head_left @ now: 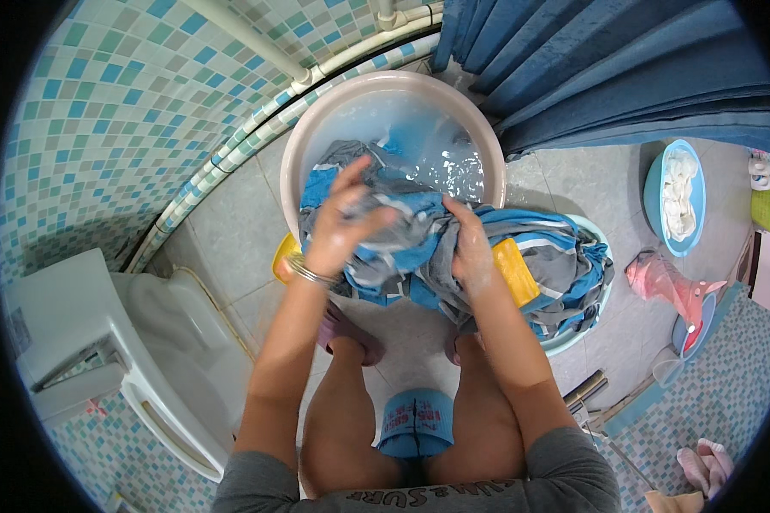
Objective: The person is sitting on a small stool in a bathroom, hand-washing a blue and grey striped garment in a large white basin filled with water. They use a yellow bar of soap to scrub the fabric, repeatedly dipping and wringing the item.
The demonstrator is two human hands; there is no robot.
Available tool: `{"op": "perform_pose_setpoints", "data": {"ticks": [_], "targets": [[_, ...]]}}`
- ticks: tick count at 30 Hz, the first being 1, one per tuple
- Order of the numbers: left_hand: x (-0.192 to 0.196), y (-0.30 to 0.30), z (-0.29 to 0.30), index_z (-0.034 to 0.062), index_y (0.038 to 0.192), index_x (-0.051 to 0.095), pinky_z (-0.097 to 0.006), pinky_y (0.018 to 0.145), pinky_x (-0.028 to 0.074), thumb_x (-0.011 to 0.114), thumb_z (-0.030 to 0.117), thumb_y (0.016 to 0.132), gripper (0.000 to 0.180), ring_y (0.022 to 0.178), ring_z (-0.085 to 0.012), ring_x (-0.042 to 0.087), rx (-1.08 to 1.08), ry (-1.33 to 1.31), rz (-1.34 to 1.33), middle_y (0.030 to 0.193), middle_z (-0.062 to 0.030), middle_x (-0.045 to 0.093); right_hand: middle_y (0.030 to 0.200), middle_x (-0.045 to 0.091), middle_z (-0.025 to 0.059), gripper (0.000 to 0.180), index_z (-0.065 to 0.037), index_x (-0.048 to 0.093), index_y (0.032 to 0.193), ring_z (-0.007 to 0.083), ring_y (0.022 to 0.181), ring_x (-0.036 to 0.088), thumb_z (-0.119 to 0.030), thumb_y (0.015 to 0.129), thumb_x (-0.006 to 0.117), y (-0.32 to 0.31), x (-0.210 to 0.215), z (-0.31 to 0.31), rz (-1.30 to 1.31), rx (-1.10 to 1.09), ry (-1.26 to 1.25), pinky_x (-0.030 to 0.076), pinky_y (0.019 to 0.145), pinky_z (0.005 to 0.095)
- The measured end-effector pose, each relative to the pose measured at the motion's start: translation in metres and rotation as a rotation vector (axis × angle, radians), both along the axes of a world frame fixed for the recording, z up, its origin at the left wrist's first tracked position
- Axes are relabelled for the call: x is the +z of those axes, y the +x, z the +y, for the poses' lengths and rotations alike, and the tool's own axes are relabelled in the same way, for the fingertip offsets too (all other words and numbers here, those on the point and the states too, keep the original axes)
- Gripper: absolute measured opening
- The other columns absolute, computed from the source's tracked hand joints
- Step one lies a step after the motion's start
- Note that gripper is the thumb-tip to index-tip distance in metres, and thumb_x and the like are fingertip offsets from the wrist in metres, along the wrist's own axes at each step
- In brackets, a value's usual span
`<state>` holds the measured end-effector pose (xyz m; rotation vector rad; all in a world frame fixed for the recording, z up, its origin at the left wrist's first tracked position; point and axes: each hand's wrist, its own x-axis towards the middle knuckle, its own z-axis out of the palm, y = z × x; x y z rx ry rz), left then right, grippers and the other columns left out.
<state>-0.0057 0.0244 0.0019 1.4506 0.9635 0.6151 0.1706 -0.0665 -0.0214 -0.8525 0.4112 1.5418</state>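
L hand (338, 235) was blurred, fingers apart over blue-grey cloth (421, 238), contact unclear; R hand (471, 248) gripped cloth, some fingertips hidden. Cloth hung over near rim of pink basin (494, 152), partly lost in cloudy water (432, 128).

This looks like a bathroom in a home. Pale pipes (257, 38) run along the mosaic-tiled wall (137, 128), a blue curtain (642, 77) hangs at one side, and a tub (291, 150) of cloudy water (372, 111) stands on the grey tiled floor (235, 209).
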Motion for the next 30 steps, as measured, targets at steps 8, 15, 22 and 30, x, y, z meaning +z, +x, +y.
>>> {"op": "perform_pose_setpoints", "data": {"ticks": [8, 15, 22, 30], "targets": [[-0.052, 0.073, -0.016, -0.0032, 0.093, 0.059, -0.038, 0.089, 0.043, 0.064, 0.006, 0.074, 0.022, 0.098, -0.0290, 0.056, 0.422, 0.227, 0.258, 0.104, -0.0170, 0.057, 0.094, 0.063, 0.0073, 0.025, -0.004, 0.059, 0.108, 0.0181, 0.088, 0.062, -0.021, 0.089, 0.056, -0.034, -0.040, -0.011, -0.571, 0.097, -0.002, 0.051, 0.071, 0.0332], [0.025, 0.091, -0.091, 0.0066, 0.098, 0.065, -0.036, 0.082, 0.048, 0.070, 0.014, 0.073, 0.027, 0.089, -0.0341, 0.058, -0.025, 0.328, 0.301, 0.094, -0.0159, 0.054, 0.085, 0.060, 0.0076, 0.028, -0.012, 0.059, 0.095, 0.0215, 0.081, 0.061, -0.039, 0.094, 0.054, 0.009, -0.071, -0.008, -0.073, 0.072, 0.040, 0.051, 0.072, 0.0334], [-0.016, 0.086, -0.045, 0.0031, 0.099, 0.060, -0.038, 0.083, 0.045, 0.071, 0.016, 0.076, 0.028, 0.096, -0.0343, 0.055, 0.147, 0.345, 0.199, 0.101, -0.0173, 0.056, 0.090, 0.061, 0.0089, 0.021, -0.005, 0.061, 0.095, 0.0180, 0.088, 0.061, -0.024, 0.093, 0.052, -0.012, 0.004, -0.004, -0.279, -0.069, -0.092, 0.050, 0.079, 0.0305], [-0.029, 0.079, -0.021, 0.0000, 0.085, 0.060, -0.036, 0.074, 0.048, 0.068, 0.008, 0.076, 0.014, 0.083, -0.0319, 0.058, 0.322, 0.195, 0.291, 0.094, -0.0148, 0.058, 0.088, 0.060, 0.0077, 0.022, -0.003, 0.059, 0.096, 0.0186, 0.082, 0.059, -0.021, 0.092, 0.047, -0.033, 0.004, -0.001, -0.223, -0.049, -0.117, 0.049, 0.070, 0.0319]]}}
